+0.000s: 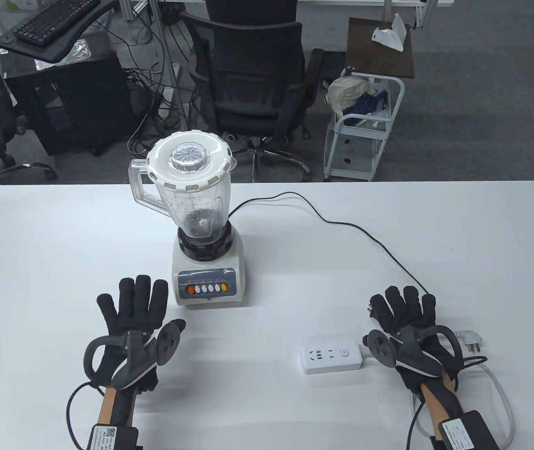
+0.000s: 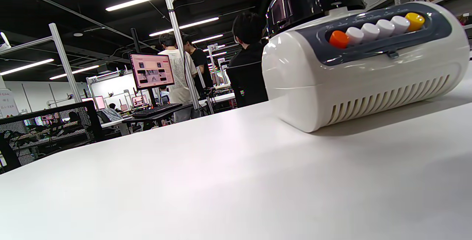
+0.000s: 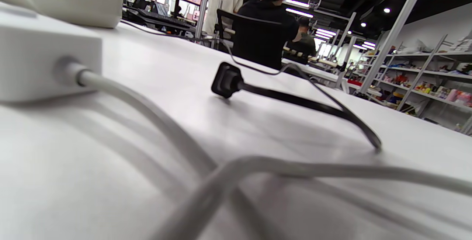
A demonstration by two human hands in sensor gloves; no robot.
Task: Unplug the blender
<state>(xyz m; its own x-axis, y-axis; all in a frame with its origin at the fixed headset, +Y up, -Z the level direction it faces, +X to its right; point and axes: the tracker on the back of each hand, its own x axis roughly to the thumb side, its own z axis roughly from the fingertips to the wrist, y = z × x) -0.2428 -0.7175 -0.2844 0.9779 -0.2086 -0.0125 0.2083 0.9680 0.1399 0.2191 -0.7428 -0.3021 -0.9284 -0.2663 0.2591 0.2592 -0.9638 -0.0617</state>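
Note:
The white blender with a clear jar stands on the white table; its base and buttons fill the left wrist view. Its black cord runs right toward my right hand. The black plug lies on the table, out of the white power strip, whose end shows in the right wrist view. My left hand rests flat and open, in front of and left of the blender. My right hand rests flat and open, right of the strip, holding nothing.
The strip's own white cable loops behind my right wrist, and its white plug lies loose on the table. Beyond the far table edge stand a black office chair and a white cart.

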